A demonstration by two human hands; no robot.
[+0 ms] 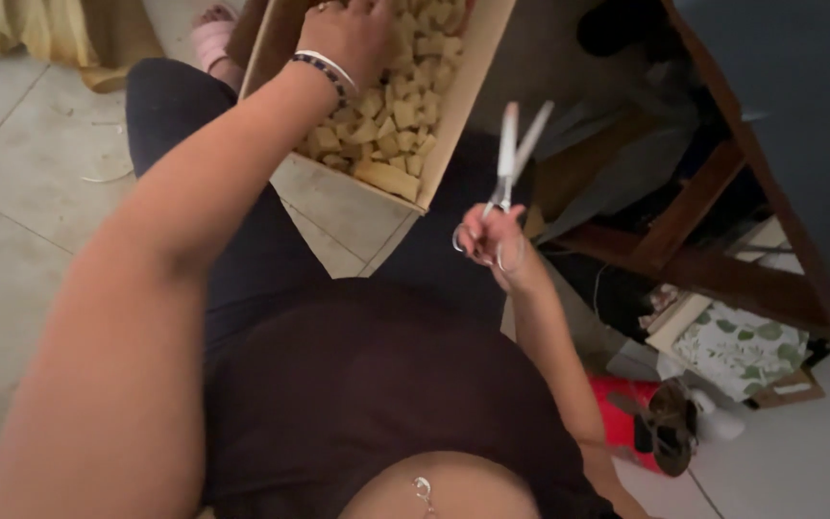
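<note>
Head cam looking down: left hand (357, 34) digs into the shallow cardboard box (463, 91) heaped with cut tan foam chunks (386, 125); right hand (494, 245) grips open silver scissors (509, 163); plenty's chopped already.

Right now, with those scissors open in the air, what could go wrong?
The scissors are held in the right hand with blades apart and pointing up, so they might nick something if the hand swings. The left hand is digging in the cardboard box of yellow foam pieces; the box sits tilted over the legs and could tip and spill.
</note>
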